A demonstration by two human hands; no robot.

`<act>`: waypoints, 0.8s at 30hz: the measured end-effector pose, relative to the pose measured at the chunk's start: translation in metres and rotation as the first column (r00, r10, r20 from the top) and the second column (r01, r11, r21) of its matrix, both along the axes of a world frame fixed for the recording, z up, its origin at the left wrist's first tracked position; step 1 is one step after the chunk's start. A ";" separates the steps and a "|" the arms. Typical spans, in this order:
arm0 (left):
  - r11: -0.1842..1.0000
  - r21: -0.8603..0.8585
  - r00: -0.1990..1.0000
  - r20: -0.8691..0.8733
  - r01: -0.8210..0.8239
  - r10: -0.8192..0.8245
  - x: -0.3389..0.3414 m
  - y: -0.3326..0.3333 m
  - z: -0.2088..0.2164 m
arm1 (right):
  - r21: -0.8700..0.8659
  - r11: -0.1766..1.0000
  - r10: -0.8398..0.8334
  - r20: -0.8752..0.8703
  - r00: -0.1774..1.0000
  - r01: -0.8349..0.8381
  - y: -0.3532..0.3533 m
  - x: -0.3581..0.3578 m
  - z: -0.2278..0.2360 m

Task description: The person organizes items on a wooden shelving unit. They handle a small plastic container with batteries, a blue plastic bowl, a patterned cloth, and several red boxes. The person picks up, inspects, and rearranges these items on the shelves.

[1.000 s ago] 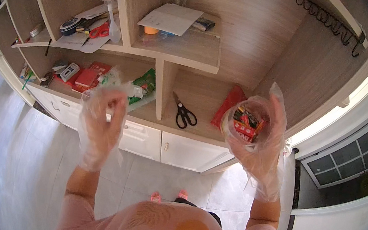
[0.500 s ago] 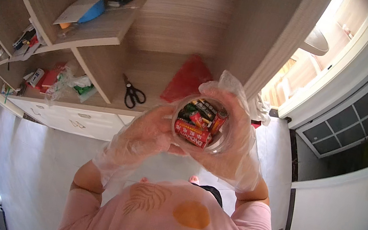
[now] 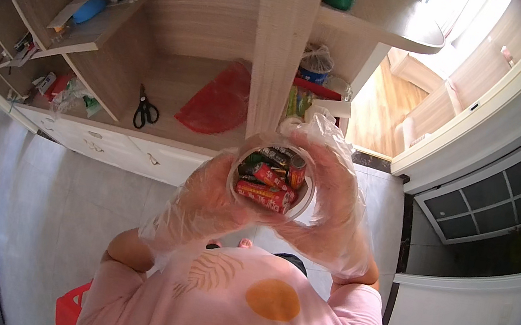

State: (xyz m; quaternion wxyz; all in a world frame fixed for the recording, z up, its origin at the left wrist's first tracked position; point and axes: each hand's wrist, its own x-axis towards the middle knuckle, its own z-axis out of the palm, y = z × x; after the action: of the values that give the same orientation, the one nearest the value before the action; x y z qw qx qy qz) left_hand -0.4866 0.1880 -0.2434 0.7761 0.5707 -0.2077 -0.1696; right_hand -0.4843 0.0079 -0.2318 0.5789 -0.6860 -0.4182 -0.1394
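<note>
Clear plastic tub [image 3: 304, 204] of batteries [image 3: 268, 175], mouth toward camera: is being clasped at frame centre, left side by the left hand [image 3: 218, 186], right by the right hand [image 3: 332, 195], neither being nearer.

A home, it seems: beyond the left hand [image 3: 212, 185] stands a wooden cabinet [image 3: 284, 42] with open shelves [image 3: 119, 18] and white drawers [image 3: 120, 154]; past the right hand [image 3: 333, 192], wood floor [image 3: 378, 117] shows through a doorway [image 3: 462, 129], beside a paned door [image 3: 501, 196]; grey tiles [image 3: 73, 214] lie below both.
</note>
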 end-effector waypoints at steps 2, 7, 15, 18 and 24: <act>0.982 -0.187 0.998 -0.059 0.008 -0.020 -0.007 -0.010 0.001 | 0.029 1.000 -0.002 -0.077 0.997 0.004 -0.007 -0.007 -0.001; 0.873 -0.480 0.976 -0.215 -0.086 -0.022 -0.028 -0.018 0.000 | -0.168 0.963 -0.189 0.134 0.973 0.210 -0.036 -0.025 0.014; 0.938 -0.332 0.893 -0.445 -0.099 -0.063 -0.019 -0.003 -0.044 | -0.727 0.442 0.023 0.595 0.803 0.526 -0.031 -0.028 0.065; 0.980 -0.174 0.974 -0.221 -0.092 0.052 -0.033 0.001 -0.044 | -0.789 0.244 0.093 0.598 0.796 0.564 -0.016 -0.035 0.063; 0.980 -0.201 0.969 -0.242 -0.004 -0.046 -0.039 0.006 -0.042 | -0.810 0.204 -0.042 0.554 0.832 0.550 -0.007 -0.051 0.069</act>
State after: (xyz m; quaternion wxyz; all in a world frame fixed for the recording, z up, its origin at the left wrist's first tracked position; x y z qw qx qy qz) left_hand -0.5255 0.1942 -0.2851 0.8474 0.4621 -0.1323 -0.2255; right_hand -0.5351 0.0005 -0.1628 -0.0949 -0.9120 -0.3825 -0.1137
